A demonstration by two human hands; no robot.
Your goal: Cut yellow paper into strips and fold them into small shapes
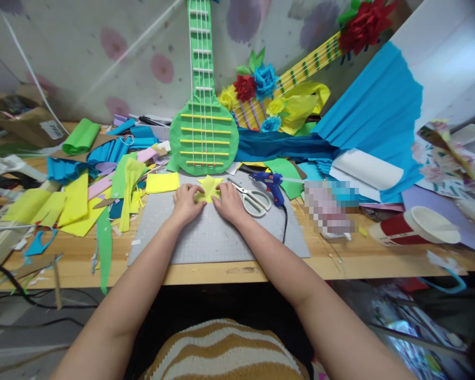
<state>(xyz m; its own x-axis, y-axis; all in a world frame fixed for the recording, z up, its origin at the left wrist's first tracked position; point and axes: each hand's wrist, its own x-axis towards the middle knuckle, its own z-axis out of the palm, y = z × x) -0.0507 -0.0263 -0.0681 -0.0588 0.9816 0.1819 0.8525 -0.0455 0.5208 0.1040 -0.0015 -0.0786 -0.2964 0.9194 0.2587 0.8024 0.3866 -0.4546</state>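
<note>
My left hand (187,203) and my right hand (230,202) face each other over the grey cutting mat (221,240). Between them is a small yellow paper piece (209,186) with pointed corners, like a star or flower shape. The fingers of each hand are closed on one side of it. Beside my right hand lies a pair of scissors (256,202) with white handles. A blue glue gun (269,182) rests behind the scissors, its cord running down the mat. Left of my left hand is a flat stack of yellow paper (162,182).
A green paper-covered lute-like instrument (204,138) stands behind the mat. Behind it leans a yellow one with paper flowers (261,82). Blue crepe paper (376,116) spreads at the right, near a paper cup (414,227). Coloured paper scraps (77,195) cover the table's left.
</note>
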